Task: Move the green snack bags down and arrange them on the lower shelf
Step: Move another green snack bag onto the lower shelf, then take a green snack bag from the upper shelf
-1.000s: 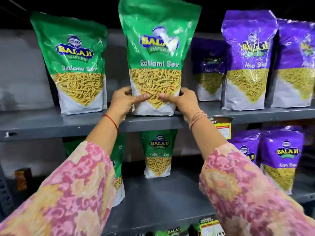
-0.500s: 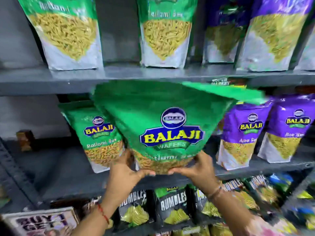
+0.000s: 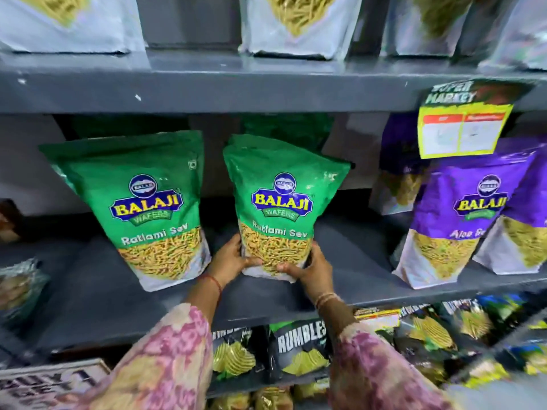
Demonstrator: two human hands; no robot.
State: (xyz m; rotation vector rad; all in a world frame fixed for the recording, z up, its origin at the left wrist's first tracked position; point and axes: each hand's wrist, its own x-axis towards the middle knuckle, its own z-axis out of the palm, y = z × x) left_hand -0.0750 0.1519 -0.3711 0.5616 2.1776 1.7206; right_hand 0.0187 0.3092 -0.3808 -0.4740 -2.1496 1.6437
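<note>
Gripping the base of the Ratlami Sev bag (image 3: 281, 208) from both sides, I have my left hand (image 3: 229, 260) on its lower left corner and my right hand (image 3: 310, 269) wrapped around its lower right corner, fingers curled under and thumbs on the front. Both hands are clamped on the pouch, set apart by its width, and about equally near to it. My flowered sleeves fill the view at six o'clock.

From my hands the bag rises toward twelve o'clock, its long axis nearly upright with the top leaning slightly to eleven. Its bottom edge sits at or just above the lower shelf (image 3: 384, 287); I cannot tell whether it is fully resting there.

At nine o'clock from it stands a second green Ratlami Sev bag (image 3: 142, 208), just beside it with a narrow gap, leaning left. I judge that the coming move is to square my bag beside it and let go.

At three o'clock, well apart, purple Aloo Sev bags (image 3: 461, 220) stand. Farther off at twelve o'clock the upper shelf (image 3: 207, 90) carries more pouches, and a yellow price tag (image 3: 461, 131) hangs at two o'clock.
</note>
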